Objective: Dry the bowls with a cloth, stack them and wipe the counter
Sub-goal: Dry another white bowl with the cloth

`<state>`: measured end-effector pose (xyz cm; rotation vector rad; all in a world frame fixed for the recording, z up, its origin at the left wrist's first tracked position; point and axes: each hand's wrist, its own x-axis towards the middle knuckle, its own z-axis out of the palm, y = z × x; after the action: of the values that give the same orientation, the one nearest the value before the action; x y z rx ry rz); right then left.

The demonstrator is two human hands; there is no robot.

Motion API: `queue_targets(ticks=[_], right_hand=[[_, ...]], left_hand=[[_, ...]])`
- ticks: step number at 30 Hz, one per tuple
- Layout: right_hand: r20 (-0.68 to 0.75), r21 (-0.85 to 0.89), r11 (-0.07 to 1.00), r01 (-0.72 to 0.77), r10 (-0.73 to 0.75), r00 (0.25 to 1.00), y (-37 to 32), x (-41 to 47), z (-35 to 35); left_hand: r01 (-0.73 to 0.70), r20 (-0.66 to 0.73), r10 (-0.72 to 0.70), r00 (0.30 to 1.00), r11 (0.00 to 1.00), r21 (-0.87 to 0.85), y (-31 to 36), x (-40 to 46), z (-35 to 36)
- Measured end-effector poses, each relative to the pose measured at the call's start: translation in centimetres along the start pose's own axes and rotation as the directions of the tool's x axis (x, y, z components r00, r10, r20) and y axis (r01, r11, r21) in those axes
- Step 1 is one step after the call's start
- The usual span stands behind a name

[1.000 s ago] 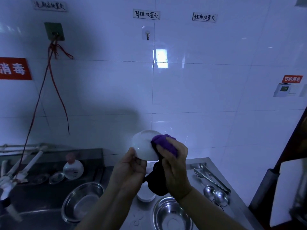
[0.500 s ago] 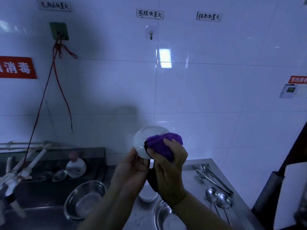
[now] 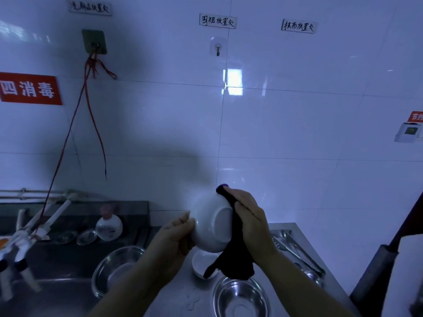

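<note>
White bowl [image 3: 211, 224] held up in the air over the counter [image 3: 201, 300], base toward the camera, tilted. Left hand [image 3: 175, 235] grips the bowl's left rim, fingers curled round the edge. Right hand [image 3: 250, 221] curls over the bowl's right rim and pinches the cloth [image 3: 233, 261] against it; cloth looks near black, with a purple tip showing above the bowl's top right edge. The rest of the cloth hangs below the bowl, down past the right wrist.

Hands, bowl and hanging cloth block much of the counter middle. Directly under the bowl, a second white bowl [image 3: 201, 263] sits upright on the counter, partly covered by the cloth's hanging end. Below and right of the held bowl, a steel basin [image 3: 240, 298]. Below and left of it, another steel basin [image 3: 114, 268] at the sink's edge. Water spots on the counter between the two basins.

Right of the bowl, past the right forearm: tongs [image 3: 297, 252] and a ladle [image 3: 312, 274] lying on the counter; forearm hides their near ends.

Left of the bowl, on the dark ledge: round white bottle [image 3: 108, 226] with pink cap, two small steel dishes [image 3: 87, 236] beside it. Farther left, white pipes [image 3: 34, 225] and a red cord [image 3: 91, 115] hanging from a green wall hook.

Above the bowl: tiled wall, clear hook [image 3: 218, 48], paper labels, red sign [image 3: 29, 89] upper left.
</note>
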<state>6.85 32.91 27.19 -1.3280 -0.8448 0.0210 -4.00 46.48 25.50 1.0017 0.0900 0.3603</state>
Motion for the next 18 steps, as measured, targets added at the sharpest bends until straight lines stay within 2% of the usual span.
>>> queue_targets(ticks=[4, 9, 12, 15, 18], right_hand=[[0.065, -0.117, 0.991, 0.056, -0.049, 0.997, 0.2, 0.1, 0.9], [0.189, -0.357, 0.913, 0.199, -0.139, 0.972, 1.6, 0.0, 2.4], [0.169, -0.218, 0.968, 0.127, -0.091, 0.981, 2.4, 0.1, 3.0], [0.126, -0.068, 0.997, -0.04, 0.048, 0.991, 4.4, 0.0, 3.4], [0.108, 0.049, 0.976, -0.213, 0.207, 0.972, 6.6, -1.0, 4.0]], left_hand=[[-0.014, 0.058, -0.005, 0.998, 0.948, 0.319, 0.2, -0.3, -0.7], [-0.047, 0.024, 0.041, 0.999, 0.744, 0.666, -0.5, -0.8, -1.0], [-0.058, 0.011, 0.076, 0.997, 0.645, 0.762, -0.7, -1.3, -1.5], [-0.073, 0.033, 0.073, 0.997, 0.654, 0.753, -0.6, -2.2, -2.3], [-0.093, 0.054, 0.08, 0.995, 0.628, 0.772, -0.5, -3.2, -3.6]])
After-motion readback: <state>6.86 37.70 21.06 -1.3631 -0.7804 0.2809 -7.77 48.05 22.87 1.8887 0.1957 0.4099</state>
